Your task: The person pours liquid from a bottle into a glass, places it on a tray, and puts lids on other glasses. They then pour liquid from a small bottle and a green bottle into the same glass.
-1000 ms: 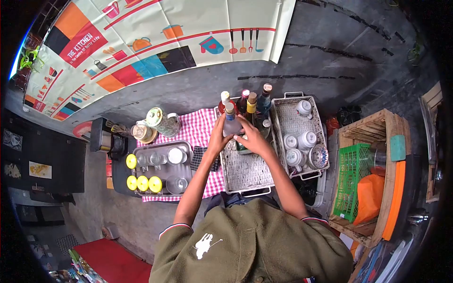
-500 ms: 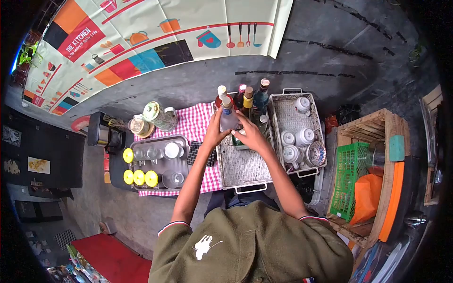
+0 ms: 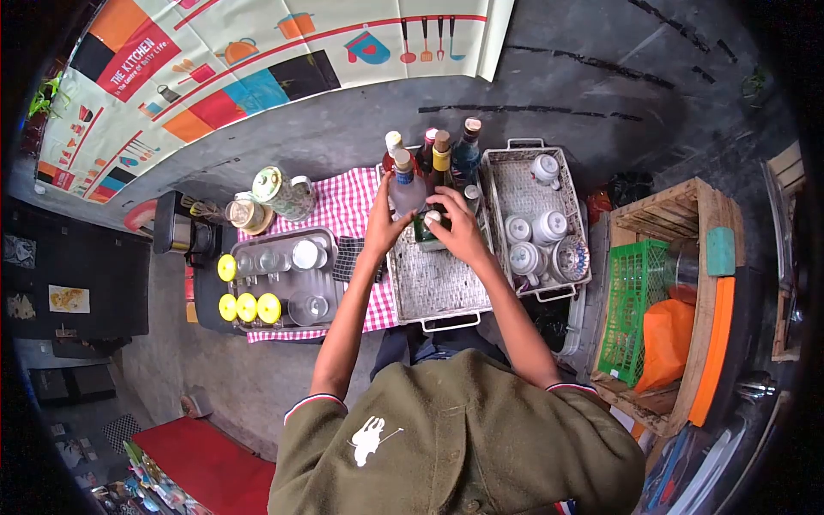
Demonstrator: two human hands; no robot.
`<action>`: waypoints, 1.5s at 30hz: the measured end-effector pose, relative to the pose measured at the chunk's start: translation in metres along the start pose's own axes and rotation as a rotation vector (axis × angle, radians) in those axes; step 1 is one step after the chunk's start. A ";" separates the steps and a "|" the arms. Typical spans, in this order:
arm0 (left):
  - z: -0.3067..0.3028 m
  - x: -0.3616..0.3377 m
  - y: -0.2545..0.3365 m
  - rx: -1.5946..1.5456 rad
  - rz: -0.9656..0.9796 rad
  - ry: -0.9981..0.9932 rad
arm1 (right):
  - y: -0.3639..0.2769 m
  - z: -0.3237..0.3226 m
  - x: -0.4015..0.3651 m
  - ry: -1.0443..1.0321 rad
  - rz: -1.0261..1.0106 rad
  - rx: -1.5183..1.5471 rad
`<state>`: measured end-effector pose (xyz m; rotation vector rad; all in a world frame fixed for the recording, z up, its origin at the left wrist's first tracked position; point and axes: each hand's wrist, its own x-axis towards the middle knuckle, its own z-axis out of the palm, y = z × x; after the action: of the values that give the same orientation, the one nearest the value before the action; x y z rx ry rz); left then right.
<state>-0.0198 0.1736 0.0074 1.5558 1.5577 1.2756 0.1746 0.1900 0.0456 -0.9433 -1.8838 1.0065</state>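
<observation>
Head view: left hand (image 3: 381,227)'s fingers are curving around the frosted bottle (image 3: 407,196), which is standing near the wicker tray (image 3: 442,296)'s far-left corner. Right hand (image 3: 461,232)'s fingers are bending over the green bottle (image 3: 421,231), just nearer. Can't tell if either is gripping. Looks like close-in bottle handling; tight spacing is calling for care.

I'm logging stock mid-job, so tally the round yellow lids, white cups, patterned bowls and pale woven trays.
Round yellow lids: 4
White cups: 4
Multicoloured patterned bowl: 1
Pale woven trays with handles: 2
Total: 11
</observation>
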 end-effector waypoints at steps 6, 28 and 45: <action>0.011 -0.046 0.009 0.033 -0.075 0.130 | -0.006 -0.012 -0.030 0.130 0.049 0.023; -0.007 -0.200 -0.021 0.169 -0.274 0.154 | 0.010 0.061 -0.113 -0.330 0.207 0.164; -0.066 -0.162 -0.151 0.929 -0.027 -0.363 | 0.062 0.241 -0.080 -0.354 -0.114 -1.093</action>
<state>-0.1164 0.0247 -0.1395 2.1214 2.0139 0.1604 0.0117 0.0751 -0.1227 -1.2543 -2.8053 -0.0304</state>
